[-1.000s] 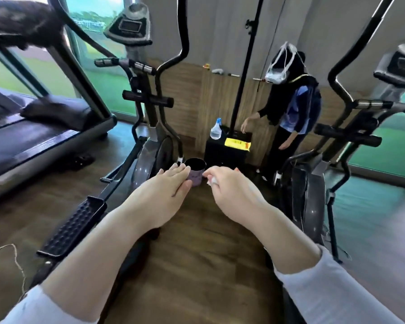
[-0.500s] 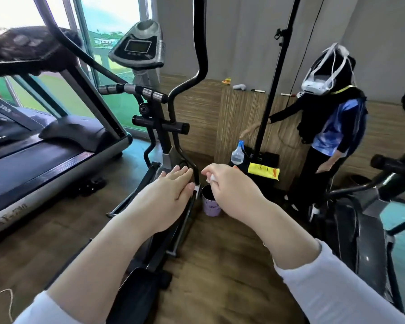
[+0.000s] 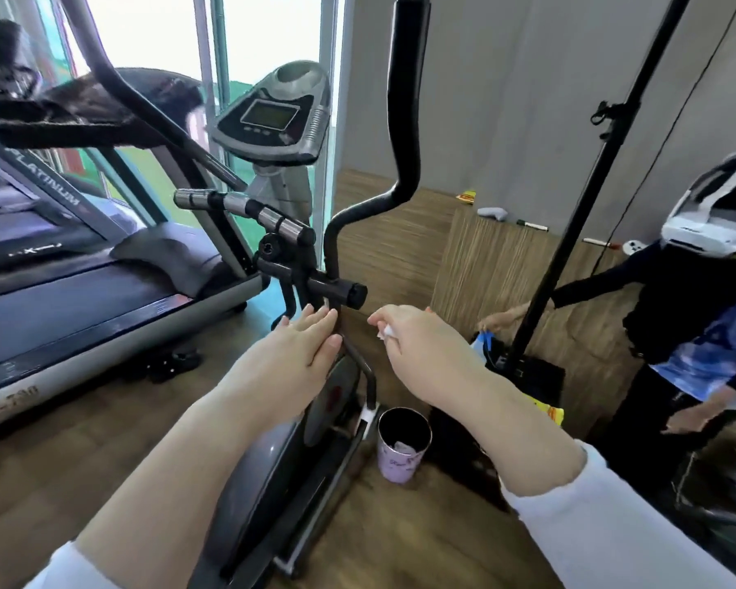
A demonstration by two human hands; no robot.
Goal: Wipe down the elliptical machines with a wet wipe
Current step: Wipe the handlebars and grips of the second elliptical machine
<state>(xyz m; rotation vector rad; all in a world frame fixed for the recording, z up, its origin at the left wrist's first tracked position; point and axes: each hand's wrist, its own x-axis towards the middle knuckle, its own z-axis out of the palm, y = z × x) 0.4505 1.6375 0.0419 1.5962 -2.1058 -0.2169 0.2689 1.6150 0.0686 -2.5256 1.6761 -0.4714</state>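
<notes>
Just below the black crossbar [image 3: 315, 286] of the elliptical machine [image 3: 268, 474], the left hand [image 3: 302, 348] is held flat with its fingers straight and together, grasping nothing. Its fingertips lie close to the machine's upright post, but whether they touch it cannot be told. The right hand [image 3: 419, 340] is just beside it, apart from the machine, with fingers curled and pinching the wet wipe [image 3: 386, 332]. The wipe is white and crumpled small, and only a bit of it pokes out under the fingertips. Both forearms are bare, with white sleeves pushed back.

Above the crossbar are a chrome-and-black grip bar [image 3: 247, 208] and a grey console [image 3: 275, 119] with a greenish screen. A curved black handle [image 3: 402, 121] rises to the right of them. A lilac cup [image 3: 400, 457] stands on the wooden floor [image 3: 421, 546] beside the machine's base, with something pale inside. A treadmill [image 3: 81, 299] is on the left. On the right, another person [image 3: 693, 316] in dark and blue clothes stands behind a black pole [image 3: 570, 231].
</notes>
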